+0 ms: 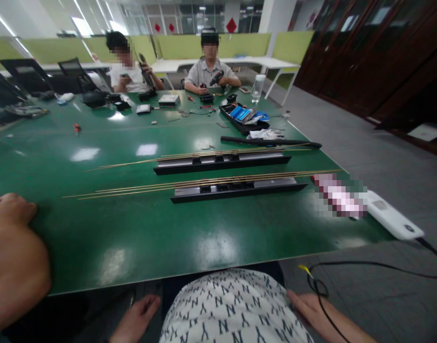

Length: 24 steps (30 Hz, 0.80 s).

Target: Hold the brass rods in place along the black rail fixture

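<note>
In the head view, we see two black channels on the green table (133,240), the near channel (240,193) and the far channel (222,166), lying roughly parallel and apart. Small black blocks (223,188) sit inside the near one, and thin near rods (211,181) run lengthwise along its back side, past both ends; far rods (204,155) lie likewise by its partner. Our left hand (138,317) is below the table edge, fingers loosely bent with nothing visible in them; our right hand (306,306) is beside the shirt (229,307), fingers laid out straight, likewise bare. Neither touches the channels. A co-worker's hand (13,207) rests at the far left; whether it grips anything, we cannot tell. We judge the channels stiff and fairly light, perhaps smooth enough to slide, and best taken by both long walls near the middle, or with a hand towards each end, kept level lest the blocks shift; whether those are fixed, we cannot tell. The rods look light, springy and easy to bend or roll, so we would pinch them as a bundle near mid-length, clear of the thin tips.
</note>
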Each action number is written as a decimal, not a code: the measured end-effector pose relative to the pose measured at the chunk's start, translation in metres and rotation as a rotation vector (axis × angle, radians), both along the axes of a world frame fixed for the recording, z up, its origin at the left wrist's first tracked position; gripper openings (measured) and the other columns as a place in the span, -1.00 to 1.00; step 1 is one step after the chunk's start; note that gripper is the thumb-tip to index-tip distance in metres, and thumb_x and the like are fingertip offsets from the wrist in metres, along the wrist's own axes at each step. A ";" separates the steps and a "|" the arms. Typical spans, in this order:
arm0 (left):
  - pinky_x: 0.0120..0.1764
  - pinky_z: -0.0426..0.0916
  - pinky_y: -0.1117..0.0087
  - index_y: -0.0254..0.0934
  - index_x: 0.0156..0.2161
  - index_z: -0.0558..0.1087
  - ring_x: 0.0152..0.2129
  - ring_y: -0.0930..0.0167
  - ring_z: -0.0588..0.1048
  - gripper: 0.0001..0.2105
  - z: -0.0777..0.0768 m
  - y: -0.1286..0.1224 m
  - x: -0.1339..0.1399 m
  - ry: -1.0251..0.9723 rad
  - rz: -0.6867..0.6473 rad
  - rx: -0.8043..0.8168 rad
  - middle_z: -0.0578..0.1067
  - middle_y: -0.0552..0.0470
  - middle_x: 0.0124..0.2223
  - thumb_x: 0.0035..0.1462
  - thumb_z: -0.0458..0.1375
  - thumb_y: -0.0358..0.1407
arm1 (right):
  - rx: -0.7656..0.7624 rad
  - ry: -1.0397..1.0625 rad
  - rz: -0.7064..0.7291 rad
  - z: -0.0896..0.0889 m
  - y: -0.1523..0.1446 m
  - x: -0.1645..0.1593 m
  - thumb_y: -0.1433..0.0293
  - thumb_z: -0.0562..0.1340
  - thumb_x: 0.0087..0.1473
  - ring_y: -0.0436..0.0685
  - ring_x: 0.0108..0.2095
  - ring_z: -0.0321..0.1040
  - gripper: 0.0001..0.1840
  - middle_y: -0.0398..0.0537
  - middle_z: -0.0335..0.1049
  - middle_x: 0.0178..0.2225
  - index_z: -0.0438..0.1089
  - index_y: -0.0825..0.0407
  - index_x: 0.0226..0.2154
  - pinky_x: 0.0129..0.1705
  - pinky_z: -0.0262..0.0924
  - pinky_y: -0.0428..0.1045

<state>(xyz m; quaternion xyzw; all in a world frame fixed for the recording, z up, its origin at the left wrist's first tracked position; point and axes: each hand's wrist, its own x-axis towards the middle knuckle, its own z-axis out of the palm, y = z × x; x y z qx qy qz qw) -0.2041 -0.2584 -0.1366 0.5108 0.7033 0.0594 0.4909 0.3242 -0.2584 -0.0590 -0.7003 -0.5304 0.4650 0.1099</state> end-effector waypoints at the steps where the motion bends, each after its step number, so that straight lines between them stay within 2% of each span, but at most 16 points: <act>1: -0.09 0.43 0.27 -0.16 -0.31 0.53 -0.18 0.17 0.57 -0.30 0.003 0.001 0.000 0.008 -0.005 0.013 0.61 -0.02 -0.28 0.00 -0.02 0.45 | -0.036 0.076 0.052 0.010 0.005 -0.011 -0.30 0.04 0.19 0.12 -0.51 0.20 -0.23 -0.09 0.27 -0.63 0.25 -0.02 -0.65 -0.40 0.16 0.00; 3: -0.13 0.41 0.29 -0.18 -0.29 0.51 -0.23 0.21 0.53 -0.29 0.011 0.002 0.000 -0.015 -0.028 0.045 0.57 -0.01 -0.30 0.06 -0.06 0.45 | -0.040 0.196 0.109 0.032 0.016 -0.035 -0.24 -0.04 0.29 0.10 -0.51 0.16 -0.23 -0.12 0.20 -0.63 0.24 -0.02 -0.63 -0.39 0.13 -0.02; 5: -0.21 0.38 0.32 -0.19 -0.26 0.50 -0.30 0.28 0.47 -0.31 0.023 0.002 0.003 -0.071 -0.068 0.050 0.51 0.02 -0.32 0.16 -0.09 0.41 | 0.049 0.306 0.139 0.052 0.031 -0.058 -0.22 -0.08 0.32 0.07 -0.54 0.14 -0.24 -0.15 0.17 -0.63 0.27 -0.02 -0.60 -0.43 0.09 -0.03; 8: -0.22 0.35 0.36 -0.22 -0.22 0.51 -0.33 0.34 0.42 -0.40 0.053 0.005 0.016 -0.181 -0.152 0.047 0.48 0.04 -0.31 0.27 -0.04 0.30 | 0.329 0.328 0.161 0.073 0.062 -0.088 -0.11 0.04 0.36 0.05 -0.53 0.19 -0.35 -0.16 0.22 -0.60 0.32 -0.01 -0.56 -0.43 0.09 -0.04; 10: -0.20 0.34 0.38 -0.21 -0.13 0.53 -0.29 0.35 0.42 -0.48 0.080 0.008 0.029 -0.237 -0.211 0.053 0.50 0.03 -0.26 0.30 0.03 0.22 | 0.537 0.314 0.086 0.081 0.090 -0.101 -0.03 0.12 0.36 0.04 -0.50 0.20 -0.41 -0.17 0.23 -0.57 0.30 -0.01 -0.55 -0.41 0.09 -0.05; 13: -0.21 0.35 0.41 -0.19 -0.08 0.56 -0.29 0.38 0.43 -0.56 0.122 0.014 0.054 -0.315 -0.309 0.050 0.53 0.04 -0.24 0.33 0.08 0.14 | 0.737 0.350 -0.172 0.081 0.133 -0.106 -0.03 0.16 0.35 0.02 -0.54 0.20 -0.45 -0.19 0.25 -0.58 0.33 -0.01 -0.52 -0.45 0.08 -0.06; 16: -0.18 0.38 0.43 -0.15 -0.06 0.57 -0.26 0.40 0.48 -0.65 0.151 0.024 0.077 -0.308 -0.368 0.192 0.57 0.05 -0.20 0.34 0.13 0.05 | 0.840 0.347 -0.373 0.075 0.165 -0.094 -0.04 0.18 0.33 0.01 -0.57 0.18 -0.46 -0.20 0.24 -0.62 0.35 -0.01 -0.51 -0.48 0.08 -0.06; 20: -0.20 0.41 0.44 -0.14 -0.05 0.57 -0.29 0.42 0.52 -0.72 0.166 0.046 0.106 -0.262 -0.365 0.477 0.59 0.04 -0.21 0.35 0.15 -0.04 | 0.891 0.327 -0.535 0.062 0.190 -0.069 -0.04 0.19 0.31 0.02 -0.58 0.19 -0.47 -0.19 0.27 -0.61 0.36 -0.01 -0.51 -0.51 0.08 -0.06; 24: -0.20 0.42 0.43 -0.14 -0.02 0.54 -0.31 0.45 0.53 -0.77 0.170 0.082 0.137 -0.240 -0.374 0.707 0.60 0.06 -0.21 0.36 0.16 -0.11 | 0.885 0.285 -0.572 0.052 0.203 -0.059 -0.02 0.18 0.32 0.03 -0.59 0.18 -0.47 -0.20 0.26 -0.62 0.36 -0.02 -0.52 -0.51 0.07 -0.05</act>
